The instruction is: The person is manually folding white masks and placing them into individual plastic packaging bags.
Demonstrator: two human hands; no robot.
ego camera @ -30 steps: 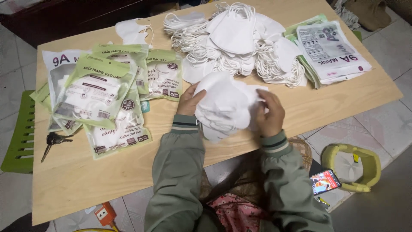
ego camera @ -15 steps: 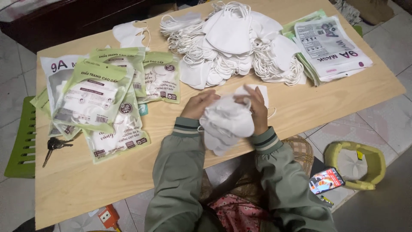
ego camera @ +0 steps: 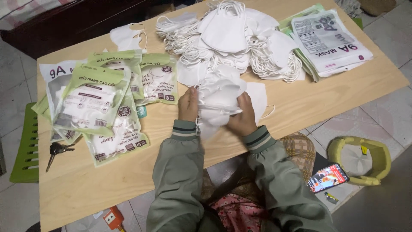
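Nearest you, below the desk's (ego camera: 141, 180) near edge, a phone (ego camera: 328, 177) with a lit screen lies on the floor to your right, with a yellow-green ring-shaped object (ego camera: 359, 160) just beyond it; an orange plug block (ego camera: 112, 218) sits on the floor to your left. At the middle of the near edge, your left hand (ego camera: 189, 104) and right hand (ego camera: 243, 116) hold a small stack of white face masks (ego camera: 216, 103) between them, just above the desk surface; each grip is closed on the stack, the left from the left side with the thumb on top, the right from the right side with fingers curled round the lower edge. One more white mask (ego camera: 259, 98) lies flat on the desk, just right of the stack and partly under it. Toward the left edge, a bunch of keys (ego camera: 56, 150) rests near the rim, beside overlapping green-and-clear mask packets (ego camera: 92, 101) that spread toward the far left corner. At the middle of the far edge lies a large loose heap of white masks (ego camera: 231, 41) with tangled ear loops; a single white mask (ego camera: 126, 36) lies apart to its left. At the far right corner sits a pile of flat printed pouches (ego camera: 328, 43).
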